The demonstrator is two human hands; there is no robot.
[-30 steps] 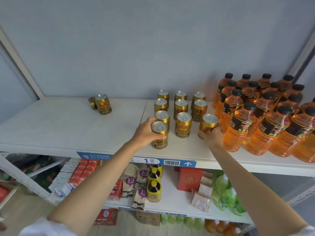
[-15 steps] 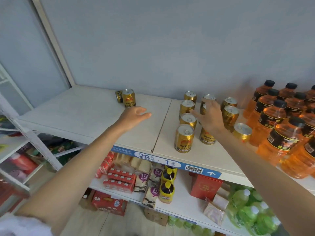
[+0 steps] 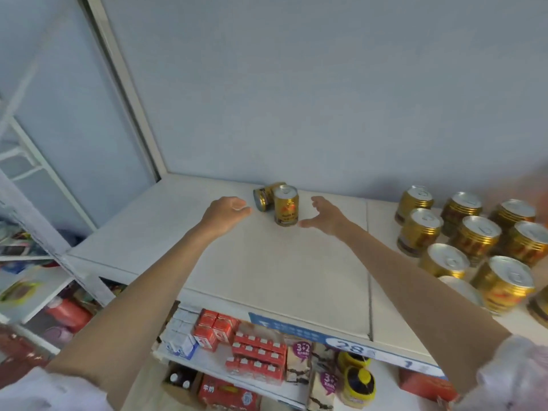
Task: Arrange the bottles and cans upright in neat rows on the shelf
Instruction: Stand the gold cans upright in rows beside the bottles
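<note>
An upright gold metal drink can (image 3: 286, 206) is standing near the white shelf's (image 3: 275, 271) back wall, a toppled gold can (image 3: 264, 197) lying touching behind-left. Left hand (image 3: 226, 213) and right hand (image 3: 324, 215) are flanking it, fingers spread, gripping nothing.

Both hands off the can rows, left hand (image 3: 226, 213), right hand (image 3: 324, 216) now flanking upright can (image 3: 286, 209)

The lying can (image 3: 264, 196) sat half hidden behind the upright can (image 3: 286, 209) — only its end and a strip of side showed. The right arm (image 3: 415, 280) covered part of one can (image 3: 461, 287) in the rows. At the right edge an orange blur (image 3: 530, 188) was unreadable — the shelf label (image 3: 353, 347) was smeared too.
</note>
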